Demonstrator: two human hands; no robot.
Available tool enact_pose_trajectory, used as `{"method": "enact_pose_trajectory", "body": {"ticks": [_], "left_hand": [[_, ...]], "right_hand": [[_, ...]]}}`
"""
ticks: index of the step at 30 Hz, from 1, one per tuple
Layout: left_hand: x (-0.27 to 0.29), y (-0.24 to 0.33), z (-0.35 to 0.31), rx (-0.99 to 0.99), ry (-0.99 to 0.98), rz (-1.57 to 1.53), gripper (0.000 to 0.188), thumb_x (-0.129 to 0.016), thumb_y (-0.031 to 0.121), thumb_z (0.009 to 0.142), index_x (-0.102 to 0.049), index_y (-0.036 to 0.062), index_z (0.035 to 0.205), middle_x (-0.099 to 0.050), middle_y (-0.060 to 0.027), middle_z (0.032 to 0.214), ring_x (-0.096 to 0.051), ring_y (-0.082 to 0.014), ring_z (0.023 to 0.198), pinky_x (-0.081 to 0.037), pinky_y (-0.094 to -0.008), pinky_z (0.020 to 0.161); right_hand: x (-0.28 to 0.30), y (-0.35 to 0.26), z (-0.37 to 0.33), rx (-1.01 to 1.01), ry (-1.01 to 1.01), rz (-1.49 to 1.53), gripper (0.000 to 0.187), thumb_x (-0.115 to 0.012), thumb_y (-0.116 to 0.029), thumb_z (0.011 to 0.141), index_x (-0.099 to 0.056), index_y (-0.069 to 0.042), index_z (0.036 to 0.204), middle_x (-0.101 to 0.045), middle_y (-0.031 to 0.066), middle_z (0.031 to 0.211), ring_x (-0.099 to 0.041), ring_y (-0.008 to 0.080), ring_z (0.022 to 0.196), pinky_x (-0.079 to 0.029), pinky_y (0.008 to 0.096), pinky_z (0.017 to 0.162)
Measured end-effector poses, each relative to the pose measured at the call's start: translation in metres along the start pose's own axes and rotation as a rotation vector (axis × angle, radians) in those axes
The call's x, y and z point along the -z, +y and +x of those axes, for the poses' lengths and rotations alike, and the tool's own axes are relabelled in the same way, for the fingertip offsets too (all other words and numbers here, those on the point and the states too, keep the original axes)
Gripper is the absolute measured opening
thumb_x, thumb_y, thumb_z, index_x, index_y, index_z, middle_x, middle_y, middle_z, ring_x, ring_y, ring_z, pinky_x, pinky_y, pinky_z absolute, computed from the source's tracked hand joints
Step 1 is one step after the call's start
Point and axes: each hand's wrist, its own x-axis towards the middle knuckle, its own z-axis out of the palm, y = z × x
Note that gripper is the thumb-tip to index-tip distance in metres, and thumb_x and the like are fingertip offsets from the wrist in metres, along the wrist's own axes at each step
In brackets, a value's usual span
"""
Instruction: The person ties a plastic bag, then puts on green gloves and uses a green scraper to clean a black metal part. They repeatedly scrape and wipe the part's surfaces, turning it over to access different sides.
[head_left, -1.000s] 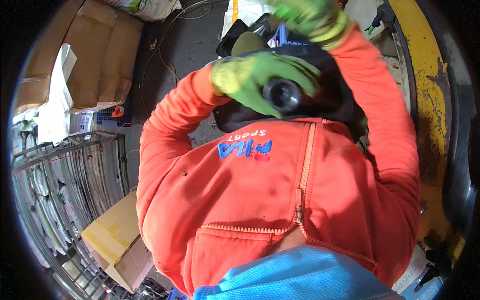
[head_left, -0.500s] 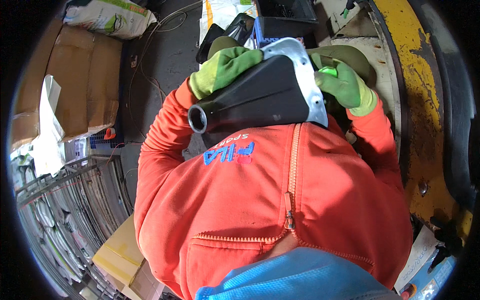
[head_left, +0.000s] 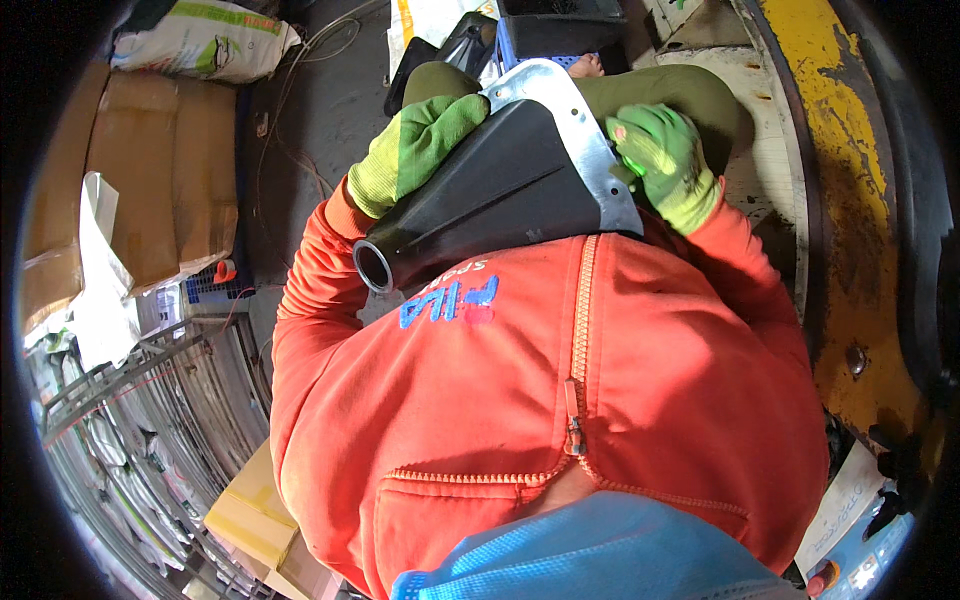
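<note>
A black hollow cone-shaped part [head_left: 490, 195] lies across my lap against the front of my red jacket. Its round open mouth points to the lower left, and its wide end carries a silvery flange [head_left: 588, 140] with small holes. My left hand [head_left: 425, 145], in a green glove, grips the part's upper side close to the flange. Just right of the flange is my right hand [head_left: 660, 150], also gloved, with its fingers curled round a small bright green tool [head_left: 634, 165]. Most of that tool is hidden by the fingers, so its kind cannot be made out.
Beyond my knees stand a dark crate [head_left: 560, 32] and more black parts [head_left: 465, 45]. Cardboard boxes [head_left: 150, 170] and a metal rack [head_left: 150, 400] of thin sheets are at the left. A worn yellow metal beam [head_left: 835, 150] runs along the right; cables [head_left: 300, 75] cross the floor.
The black part has shifted left and tilted, its narrow mouth lower. My right hand has turned over, its fingers now curled more tightly round the green tool. My left hand moved left with the part.
</note>
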Motion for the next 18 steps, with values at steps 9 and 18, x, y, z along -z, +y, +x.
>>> {"method": "enact_pose_trajectory", "body": {"ticks": [9,18], "left_hand": [[-0.01,0.035,0.011,-0.169,-0.143,0.191,0.034,-0.049,0.032,0.094,-0.064,0.0018,0.088,-0.058,0.0001,0.068,-0.05,-0.0052,0.063,-0.041,-0.0238,0.056],[0.032,0.009,0.004,-0.507,0.406,0.566,0.031,-0.055,0.026,0.09,-0.059,-0.0004,0.106,-0.063,-0.01,0.091,-0.058,-0.0129,0.087,-0.045,-0.0275,0.076]], "right_hand": [[-0.048,0.062,0.055,-0.346,-0.47,-0.029,0.021,-0.061,-0.016,0.082,-0.059,-0.009,0.101,-0.064,0.0081,0.085,-0.064,0.024,0.075,-0.051,0.0329,0.062],[0.013,0.022,0.023,-0.945,-0.199,1.069,0.02,-0.055,-0.018,0.08,-0.064,-0.002,0.088,-0.061,0.0029,0.077,-0.055,0.0108,0.075,-0.043,0.024,0.07]]}}
